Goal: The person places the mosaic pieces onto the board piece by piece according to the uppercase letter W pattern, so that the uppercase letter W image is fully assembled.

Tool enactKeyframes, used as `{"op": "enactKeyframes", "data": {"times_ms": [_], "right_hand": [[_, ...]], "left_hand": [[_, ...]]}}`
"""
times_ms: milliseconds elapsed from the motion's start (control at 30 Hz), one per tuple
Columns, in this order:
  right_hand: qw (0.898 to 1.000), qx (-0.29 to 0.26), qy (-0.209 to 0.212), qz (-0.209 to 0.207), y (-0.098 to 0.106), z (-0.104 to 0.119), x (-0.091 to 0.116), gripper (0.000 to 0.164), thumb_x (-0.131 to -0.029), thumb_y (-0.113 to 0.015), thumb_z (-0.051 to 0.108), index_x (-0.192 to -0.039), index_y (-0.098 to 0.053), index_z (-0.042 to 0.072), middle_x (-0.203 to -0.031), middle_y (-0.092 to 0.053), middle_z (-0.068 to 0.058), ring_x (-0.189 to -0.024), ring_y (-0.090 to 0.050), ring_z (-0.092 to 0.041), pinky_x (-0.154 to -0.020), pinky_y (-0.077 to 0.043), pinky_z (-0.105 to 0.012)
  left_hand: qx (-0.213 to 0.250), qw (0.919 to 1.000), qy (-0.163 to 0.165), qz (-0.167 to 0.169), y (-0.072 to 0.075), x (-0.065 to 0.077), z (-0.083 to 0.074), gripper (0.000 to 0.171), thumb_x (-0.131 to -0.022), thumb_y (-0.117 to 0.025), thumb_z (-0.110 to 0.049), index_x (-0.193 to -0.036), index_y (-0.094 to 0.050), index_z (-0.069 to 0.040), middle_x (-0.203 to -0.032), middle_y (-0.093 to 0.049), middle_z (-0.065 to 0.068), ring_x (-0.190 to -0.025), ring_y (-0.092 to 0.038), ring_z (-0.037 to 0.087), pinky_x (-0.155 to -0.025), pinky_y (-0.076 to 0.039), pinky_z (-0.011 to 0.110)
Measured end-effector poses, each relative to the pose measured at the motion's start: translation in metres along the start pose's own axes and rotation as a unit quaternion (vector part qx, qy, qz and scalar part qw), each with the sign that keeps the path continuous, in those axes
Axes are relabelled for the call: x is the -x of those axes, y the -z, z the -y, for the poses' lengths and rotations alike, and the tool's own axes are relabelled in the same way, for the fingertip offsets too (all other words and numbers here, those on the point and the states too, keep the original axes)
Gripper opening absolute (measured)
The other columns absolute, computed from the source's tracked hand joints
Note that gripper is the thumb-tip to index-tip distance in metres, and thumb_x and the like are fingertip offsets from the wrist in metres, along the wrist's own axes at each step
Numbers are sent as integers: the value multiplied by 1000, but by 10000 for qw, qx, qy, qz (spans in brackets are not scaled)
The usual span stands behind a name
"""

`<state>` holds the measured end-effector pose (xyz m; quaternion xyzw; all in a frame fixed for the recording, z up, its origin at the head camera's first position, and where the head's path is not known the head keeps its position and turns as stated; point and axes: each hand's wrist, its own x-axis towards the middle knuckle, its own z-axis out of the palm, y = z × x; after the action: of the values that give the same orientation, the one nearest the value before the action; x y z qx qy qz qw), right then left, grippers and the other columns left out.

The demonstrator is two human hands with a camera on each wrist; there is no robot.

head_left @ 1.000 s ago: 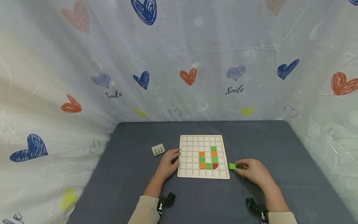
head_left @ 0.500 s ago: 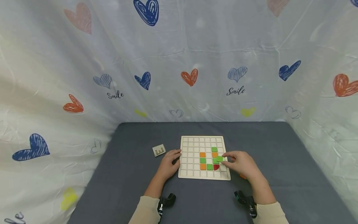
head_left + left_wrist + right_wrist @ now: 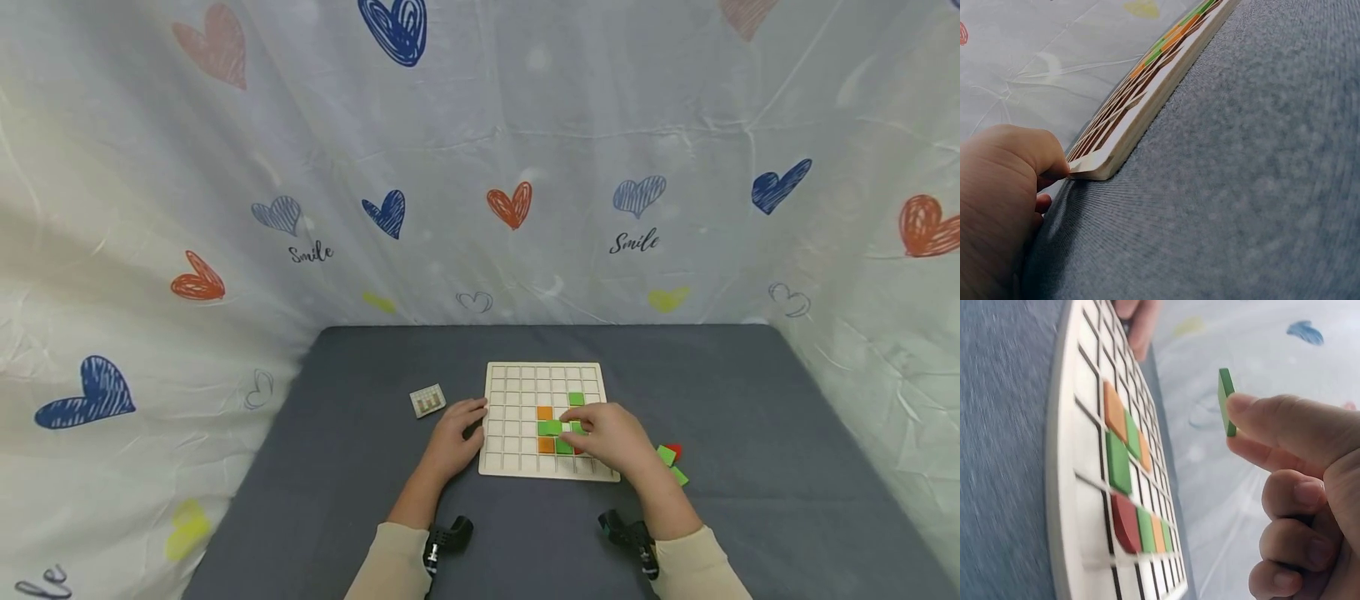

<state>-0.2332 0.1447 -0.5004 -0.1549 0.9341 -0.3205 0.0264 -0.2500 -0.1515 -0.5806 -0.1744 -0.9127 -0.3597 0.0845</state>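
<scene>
A pale gridded board [image 3: 512, 385] lies on the dark tabletop, with several orange and green square tiles and a red tile with a rounded corner [image 3: 1126, 524] set in its grid. My right hand [image 3: 617, 437] pinches a green square tile [image 3: 1227, 403] between thumb and index finger, the other fingers curled in. From the head view that tile overlaps the space just right of the left column of tiles; the right wrist view has it raised above the board. My left hand [image 3: 452, 437] rests at the board's left edge, thumb and fingertips touching the rim.
Loose tiles, including a green tile [image 3: 666, 455] and a red tile [image 3: 676, 450], lie right of the board, partly behind my right forearm. A small patterned card [image 3: 427, 401] lies beyond my left hand. A heart-printed curtain [image 3: 570, 150] hangs behind the table.
My right hand has carried the green tile leftward from beside the board to over its middle, uncovering loose tiles at the right. The left hand stays in place.
</scene>
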Motion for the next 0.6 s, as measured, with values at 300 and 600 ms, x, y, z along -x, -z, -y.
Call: {"op": "enactKeyframes", "data": {"times_ms": [300, 600], "right_hand": [[9995, 218, 196, -148, -22, 15, -8, 21, -87, -82, 30, -106, -83, 23, -76, -69, 9, -69, -56, -7, -56, -45, -29], [9959, 790, 427, -87, -47, 19, -15, 18, -84, -85, 29, -99, -84, 20, -85, -75, 7, -68, -61, -7, -56, -49, -29]], "left_hand": [[-51, 9999, -95, 22, -1, -1, 0, 37, -99, -62, -8, -134, -67, 1, -146, -58, 10, -140, -46, 34, -113, -42, 54], [91, 10000, -21, 26, 0, 0, 1, 37, -99, -61, -8, -135, -67, 1, -146, -58, 10, -141, -45, 35, -113, -41, 55]]}}
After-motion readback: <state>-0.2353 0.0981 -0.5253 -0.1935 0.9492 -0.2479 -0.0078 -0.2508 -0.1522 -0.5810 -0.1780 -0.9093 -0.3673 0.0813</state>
